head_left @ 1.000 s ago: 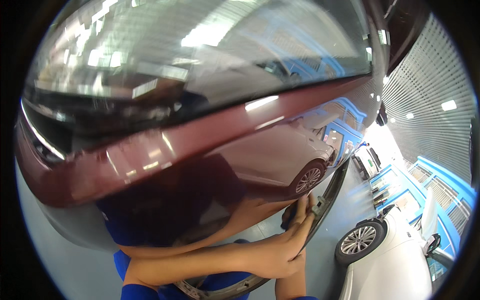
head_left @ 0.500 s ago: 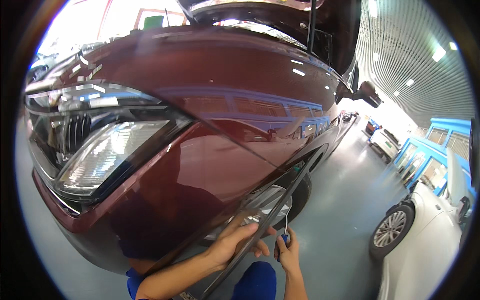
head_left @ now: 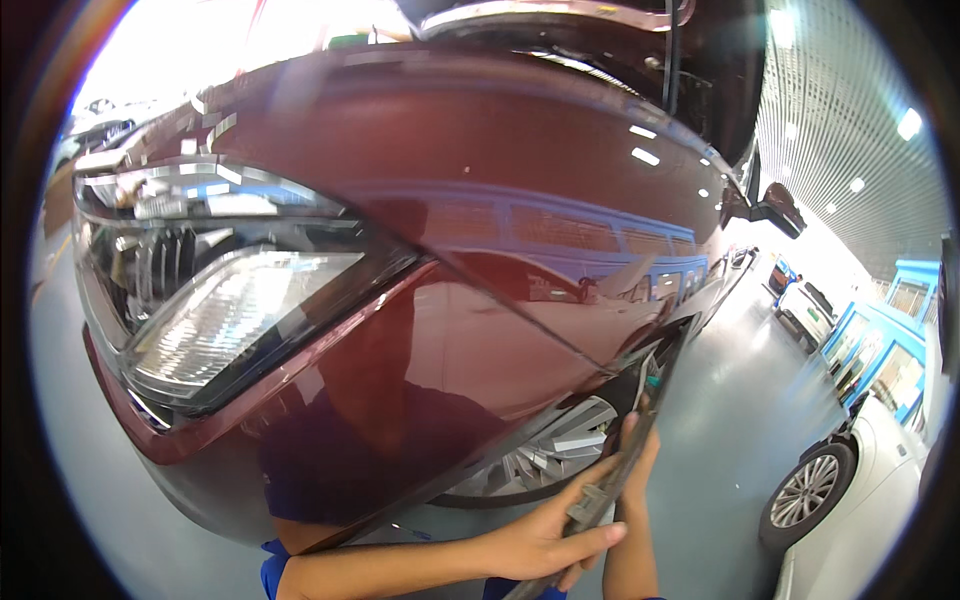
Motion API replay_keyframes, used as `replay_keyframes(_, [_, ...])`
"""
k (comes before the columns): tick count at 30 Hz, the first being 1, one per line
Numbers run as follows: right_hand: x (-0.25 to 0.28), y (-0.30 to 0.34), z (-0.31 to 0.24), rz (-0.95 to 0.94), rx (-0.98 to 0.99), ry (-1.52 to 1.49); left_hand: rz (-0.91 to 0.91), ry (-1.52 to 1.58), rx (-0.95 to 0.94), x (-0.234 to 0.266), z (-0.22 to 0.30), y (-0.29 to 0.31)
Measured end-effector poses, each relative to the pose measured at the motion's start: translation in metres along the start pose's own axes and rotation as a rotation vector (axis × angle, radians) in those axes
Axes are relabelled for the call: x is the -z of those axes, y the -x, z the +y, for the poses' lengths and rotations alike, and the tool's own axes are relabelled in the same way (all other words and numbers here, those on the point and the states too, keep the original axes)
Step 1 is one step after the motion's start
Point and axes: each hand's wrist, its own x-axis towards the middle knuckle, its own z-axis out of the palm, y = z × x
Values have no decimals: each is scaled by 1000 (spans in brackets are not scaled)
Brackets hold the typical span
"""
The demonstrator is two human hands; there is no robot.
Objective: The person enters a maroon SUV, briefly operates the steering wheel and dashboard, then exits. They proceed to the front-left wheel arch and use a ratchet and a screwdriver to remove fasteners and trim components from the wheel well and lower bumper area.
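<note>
A long, dark wheel-arch trim strip (head_left: 592, 508) slants along the front fender of a dark red car (head_left: 500, 340), pulled away from the fender edge toward me. My left hand (head_left: 555, 540) is closed around its lower part, thumb on the near face. Higher up, my right hand (head_left: 640, 470) grips the same strip from the outer side, its palm partly hidden behind it. Behind the strip show the front wheel (head_left: 545, 455) and the dark wheel well. A thin, blue-ended tool like a screwdriver (head_left: 412, 532) lies on the floor beneath the bumper.
The car's headlight (head_left: 240, 320) is at left, and its hood (head_left: 600, 25) stands raised on a prop rod. To the right, a white car (head_left: 880, 480) is parked across the grey floor (head_left: 700, 480). Blue-framed windows (head_left: 880, 345) and other cars lie farther off.
My right hand has gone from holding a blue-handled screwdriver to gripping the trim strip. The strip's lower part and my left hand have shifted right, away from the wheel. The view has shifted slightly.
</note>
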Motion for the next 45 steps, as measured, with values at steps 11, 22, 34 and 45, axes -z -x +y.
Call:
replay_keyframes(11, [10, -38, 35, 100, -345, -143, 24, -109, -117, 14, -14, 4])
replay_keyframes(22, [-12, -29, 23, 131, -586, -974, 44, -364, -239, 27, -27, 3])
replay_keyframes(34, [-13, 182, 21, 31, -943, -526, -18, 60, 60, 24, 3, 10])
replay_keyframes(45, [-100, 387, 155, -599, -1216, 466, 395, -114, 48, 30, -20, 13])
